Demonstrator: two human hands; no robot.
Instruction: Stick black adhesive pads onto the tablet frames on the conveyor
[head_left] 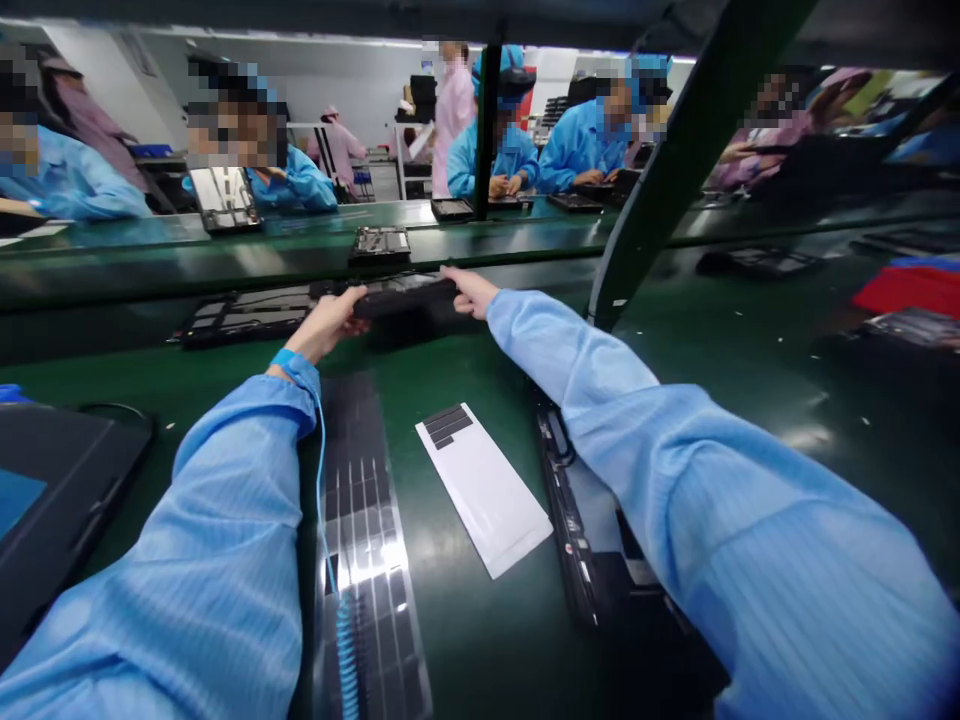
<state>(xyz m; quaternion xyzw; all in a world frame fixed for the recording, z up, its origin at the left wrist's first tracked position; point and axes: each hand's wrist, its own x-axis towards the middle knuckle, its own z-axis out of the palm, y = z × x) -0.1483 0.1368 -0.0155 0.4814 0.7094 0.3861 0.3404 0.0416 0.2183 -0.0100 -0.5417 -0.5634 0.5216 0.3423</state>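
Note:
Both my arms reach forward across the green bench. My left hand (328, 325), with a blue wrist strap, grips the left end of a black device housing (409, 297). At its right end my right hand (472, 292) is closed on the edge. The housing is tilted, so its inside is mostly hidden. Just left of it lies another opened device (251, 312) with parts showing. Nearer me is a clear sheet with black strips (367, 500), and beside it a white sheet with dark adhesive pieces (484, 490). Under my right forearm sits a further black device (574, 520), partly covered.
A green post (675, 150) slants up at the right. Beyond a raised ledge, an opened device (381, 243) rests on the belt, with several co-workers behind. A dark case (60, 500) lies at left, a red item (907, 300) at right. My strap's coiled cord (346, 650) hangs down.

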